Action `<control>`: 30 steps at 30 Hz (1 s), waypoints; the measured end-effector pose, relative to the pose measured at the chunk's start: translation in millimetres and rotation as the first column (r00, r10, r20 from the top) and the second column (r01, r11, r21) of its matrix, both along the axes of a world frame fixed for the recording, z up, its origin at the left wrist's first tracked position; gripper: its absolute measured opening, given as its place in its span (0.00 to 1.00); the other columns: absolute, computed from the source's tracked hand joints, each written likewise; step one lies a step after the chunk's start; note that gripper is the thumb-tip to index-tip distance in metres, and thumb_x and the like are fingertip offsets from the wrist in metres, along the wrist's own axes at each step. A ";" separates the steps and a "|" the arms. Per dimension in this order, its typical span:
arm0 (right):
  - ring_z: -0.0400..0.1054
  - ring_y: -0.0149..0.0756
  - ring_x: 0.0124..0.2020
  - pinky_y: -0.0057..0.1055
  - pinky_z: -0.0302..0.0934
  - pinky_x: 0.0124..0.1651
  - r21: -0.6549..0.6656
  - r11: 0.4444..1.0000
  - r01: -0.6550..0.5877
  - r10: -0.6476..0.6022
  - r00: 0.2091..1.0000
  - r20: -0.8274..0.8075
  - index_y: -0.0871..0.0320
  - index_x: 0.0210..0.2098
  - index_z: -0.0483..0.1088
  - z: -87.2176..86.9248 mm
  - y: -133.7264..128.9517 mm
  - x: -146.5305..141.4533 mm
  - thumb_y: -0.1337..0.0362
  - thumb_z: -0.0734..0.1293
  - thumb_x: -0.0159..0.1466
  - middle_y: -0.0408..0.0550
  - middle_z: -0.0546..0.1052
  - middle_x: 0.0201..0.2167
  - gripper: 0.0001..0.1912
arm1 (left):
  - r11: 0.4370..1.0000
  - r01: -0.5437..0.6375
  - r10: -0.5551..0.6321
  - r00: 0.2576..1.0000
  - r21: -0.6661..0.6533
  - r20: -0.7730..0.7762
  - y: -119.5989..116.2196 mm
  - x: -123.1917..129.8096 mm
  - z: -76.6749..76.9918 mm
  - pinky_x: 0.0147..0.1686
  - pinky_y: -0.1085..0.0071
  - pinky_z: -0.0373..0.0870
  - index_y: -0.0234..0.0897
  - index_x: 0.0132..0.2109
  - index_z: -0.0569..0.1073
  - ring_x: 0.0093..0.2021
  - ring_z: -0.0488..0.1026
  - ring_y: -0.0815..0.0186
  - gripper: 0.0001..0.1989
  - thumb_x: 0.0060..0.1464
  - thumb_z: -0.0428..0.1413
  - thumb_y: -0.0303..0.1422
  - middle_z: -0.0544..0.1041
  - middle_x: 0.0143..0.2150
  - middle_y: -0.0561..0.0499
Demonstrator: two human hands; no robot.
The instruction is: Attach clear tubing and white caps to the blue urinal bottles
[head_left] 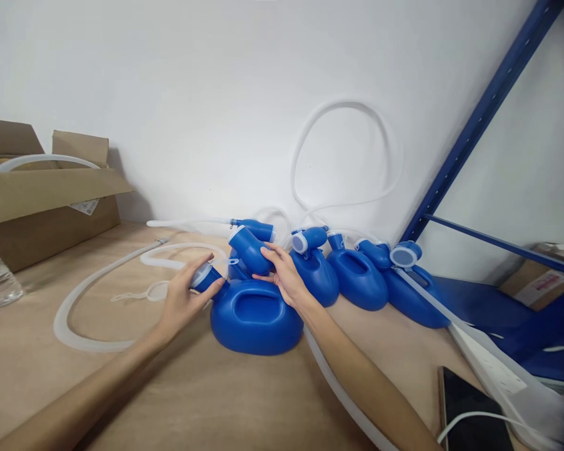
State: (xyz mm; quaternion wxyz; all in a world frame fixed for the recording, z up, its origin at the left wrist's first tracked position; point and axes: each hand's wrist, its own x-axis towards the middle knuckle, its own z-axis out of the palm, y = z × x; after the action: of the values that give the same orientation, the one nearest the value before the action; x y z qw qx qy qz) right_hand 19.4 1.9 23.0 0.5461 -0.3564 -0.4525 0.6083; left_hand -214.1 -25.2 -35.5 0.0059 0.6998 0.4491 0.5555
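My left fingers (pixel 211 293) grip the front blue bottle (pixel 258 329) at its neck, lower centre; my right fingers (pixel 276 258) hold a blue elbow (pixel 250 250) above, not fitted on that neck.

Blu btl (pixel 257 332): on tbl (pixel 192 401), nk tilted up-L | blu elbow (pixel 248 252), pale rim: abv btl

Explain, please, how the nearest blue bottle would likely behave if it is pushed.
The nearest blue bottle would probably slide rather than tip, because its low, wide body sits on the table. Its smooth surface might feel slippery. The left hand, gripping its neck, would likely restrain it.
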 end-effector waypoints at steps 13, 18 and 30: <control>0.78 0.47 0.52 0.37 0.82 0.37 -0.056 0.998 -0.013 0.013 1.000 -0.001 0.55 0.56 0.73 3.1 1.7 8.2 0.56 0.75 0.61 0.53 0.77 0.55 0.25 | 0.997 -0.032 0.038 0.996 0.076 -0.083 -6.3 17.3 -5.5 0.49 0.64 0.80 0.41 0.61 0.73 0.51 0.81 0.57 0.18 0.67 0.56 0.39 0.81 0.56 0.45; 0.79 0.46 0.49 0.35 0.81 0.35 -0.063 0.998 -0.027 0.027 1.000 -0.003 0.55 0.56 0.73 1.0 1.7 11.4 0.57 0.75 0.62 0.51 0.79 0.51 0.24 | 0.985 -0.062 0.075 0.995 0.162 -0.072 -7.5 21.9 -8.8 0.50 0.63 0.78 0.41 0.60 0.72 0.52 0.80 0.57 0.18 0.66 0.58 0.37 0.80 0.55 0.45; 0.77 0.46 0.53 0.36 0.81 0.42 -0.041 0.999 -0.030 0.030 1.000 -0.006 0.52 0.53 0.74 -0.7 0.5 10.7 0.56 0.76 0.62 0.49 0.79 0.54 0.21 | 0.852 -0.382 0.523 0.659 0.359 -0.541 -30.7 19.1 11.4 0.40 0.55 0.74 0.53 0.70 0.69 0.41 0.80 0.50 0.26 0.67 0.57 0.42 0.70 0.66 0.34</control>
State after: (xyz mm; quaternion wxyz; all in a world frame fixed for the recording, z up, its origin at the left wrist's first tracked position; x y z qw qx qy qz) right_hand 30.1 2.4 22.3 0.5307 -0.3589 -0.4437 0.6267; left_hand -195.1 -56.0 -24.0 -0.3567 0.7037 0.5233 0.3221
